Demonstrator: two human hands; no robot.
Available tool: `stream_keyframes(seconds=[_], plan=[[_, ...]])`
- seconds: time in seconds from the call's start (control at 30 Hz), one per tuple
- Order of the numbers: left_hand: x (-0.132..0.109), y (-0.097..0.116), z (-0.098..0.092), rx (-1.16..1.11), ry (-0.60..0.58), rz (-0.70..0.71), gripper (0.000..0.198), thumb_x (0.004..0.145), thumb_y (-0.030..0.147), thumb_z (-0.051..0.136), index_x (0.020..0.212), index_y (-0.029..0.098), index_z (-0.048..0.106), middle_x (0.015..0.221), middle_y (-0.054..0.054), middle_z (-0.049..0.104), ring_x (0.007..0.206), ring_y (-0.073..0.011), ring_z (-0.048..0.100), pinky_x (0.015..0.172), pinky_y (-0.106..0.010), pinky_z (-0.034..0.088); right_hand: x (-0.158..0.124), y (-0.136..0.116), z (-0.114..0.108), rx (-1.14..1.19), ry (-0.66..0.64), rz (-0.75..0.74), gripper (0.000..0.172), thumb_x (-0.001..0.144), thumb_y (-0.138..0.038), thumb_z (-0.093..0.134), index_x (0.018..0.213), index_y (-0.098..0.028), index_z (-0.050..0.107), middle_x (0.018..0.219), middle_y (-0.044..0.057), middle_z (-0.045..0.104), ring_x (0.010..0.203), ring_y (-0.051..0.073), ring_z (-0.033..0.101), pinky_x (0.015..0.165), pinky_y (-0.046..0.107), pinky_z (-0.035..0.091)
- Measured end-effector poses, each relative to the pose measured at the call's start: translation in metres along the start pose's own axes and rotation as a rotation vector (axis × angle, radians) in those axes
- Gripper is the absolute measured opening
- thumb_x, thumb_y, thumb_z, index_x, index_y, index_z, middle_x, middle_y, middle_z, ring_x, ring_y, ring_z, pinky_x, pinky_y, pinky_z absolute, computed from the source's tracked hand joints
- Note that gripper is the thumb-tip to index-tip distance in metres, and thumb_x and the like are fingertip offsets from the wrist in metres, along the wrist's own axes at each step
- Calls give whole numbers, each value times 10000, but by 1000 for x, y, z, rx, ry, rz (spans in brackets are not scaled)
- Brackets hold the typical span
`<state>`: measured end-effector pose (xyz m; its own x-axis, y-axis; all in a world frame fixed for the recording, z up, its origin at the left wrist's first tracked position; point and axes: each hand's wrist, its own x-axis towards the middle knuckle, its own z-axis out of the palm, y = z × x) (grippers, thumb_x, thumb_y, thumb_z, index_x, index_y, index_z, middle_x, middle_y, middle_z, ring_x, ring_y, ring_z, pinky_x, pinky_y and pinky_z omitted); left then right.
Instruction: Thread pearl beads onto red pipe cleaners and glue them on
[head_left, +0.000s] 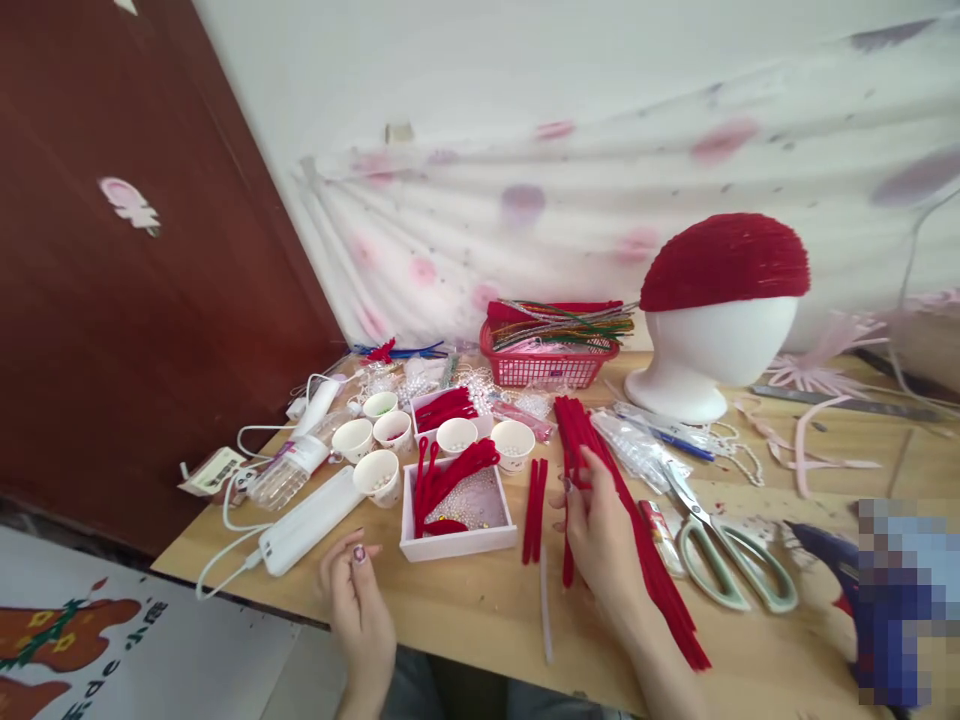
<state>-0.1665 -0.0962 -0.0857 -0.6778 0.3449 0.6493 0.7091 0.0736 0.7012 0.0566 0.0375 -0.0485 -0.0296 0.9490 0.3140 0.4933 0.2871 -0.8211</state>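
Note:
Above the front edge of the table hovers my left hand, fingers loosely bent and apart, with nothing visible in it. My right hand reaches over a long bundle of red pipe cleaners. Its thumb and fingers close around a red pipe cleaner, whose lower end shows below the fingers. Left of that hand lie a few short red pipe cleaners and a thin white strip. Between my hands stands a white box holding looped red pieces and small beads.
White paper cups with beads, a power strip and a bottle stand at left. A red basket is behind. At right are scissors, a glue gun and a white foam head with a red cap.

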Motion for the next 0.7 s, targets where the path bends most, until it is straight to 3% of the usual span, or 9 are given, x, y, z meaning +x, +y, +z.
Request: stream_keyframes(seconds=[0.1, 0.2, 0.27, 0.37, 0.47, 0.53, 0.7], plan=[[25, 30, -11, 2, -26, 74, 320, 977, 414, 446, 771, 226, 602, 934, -76, 629, 1004, -276, 568, 989, -486, 421, -1, 2, -6, 42, -46, -12, 426, 948, -211, 363, 1290, -76, 579, 1018, 178, 715, 898, 297, 721, 782, 443, 593], [71, 66, -5, 25, -250, 148, 369, 1003, 431, 387, 824, 211, 623, 896, -59, 653, 929, -239, 628, 894, -413, 514, -3, 1, -12, 71, -84, -24, 405, 918, -165, 376, 1246, -101, 605, 955, 152, 707, 865, 299, 712, 734, 434, 590], [105, 86, 16, 84, -502, 173, 329, 1014, 396, 429, 912, 192, 666, 949, -51, 691, 916, -211, 669, 882, -387, 547, -5, -2, -15, 85, -110, -39, 403, 892, -122, 394, 1227, -114, 617, 982, 155, 705, 887, 302, 710, 745, 432, 583], [140, 101, 67, 253, -867, 203, 245, 970, 346, 609, 1117, 158, 662, 1136, -79, 693, 1006, -228, 676, 890, -446, 563, -11, -7, -20, 109, -162, -80, 443, 859, -41, 398, 1225, -128, 632, 1037, 161, 712, 902, 280, 717, 773, 391, 569], [151, 106, 117, 468, -1174, 209, 300, 958, 335, 635, 1213, 177, 640, 1246, -95, 657, 1031, -241, 670, 868, -440, 582, -16, -7, -21, 132, -198, -116, 461, 856, -8, 410, 1240, -130, 635, 1092, 175, 710, 940, 280, 717, 790, 366, 554], [149, 107, 138, 590, -1333, 219, 341, 947, 340, 650, 1239, 165, 629, 1263, -92, 648, 1042, -261, 668, 855, -443, 587, -19, -5, -19, 151, -216, -136, 490, 855, -4, 430, 1289, -141, 612, 1107, 169, 704, 924, 273, 722, 767, 343, 551], [141, 107, 159, 804, -1531, 286, 347, 951, 350, 643, 1243, 163, 624, 1259, -89, 647, 1060, -273, 664, 877, -462, 581, -29, -2, -11, 186, -284, -205, 536, 802, 36, 484, 1262, -193, 636, 1076, 134, 707, 767, 238, 742, 616, 274, 524]])
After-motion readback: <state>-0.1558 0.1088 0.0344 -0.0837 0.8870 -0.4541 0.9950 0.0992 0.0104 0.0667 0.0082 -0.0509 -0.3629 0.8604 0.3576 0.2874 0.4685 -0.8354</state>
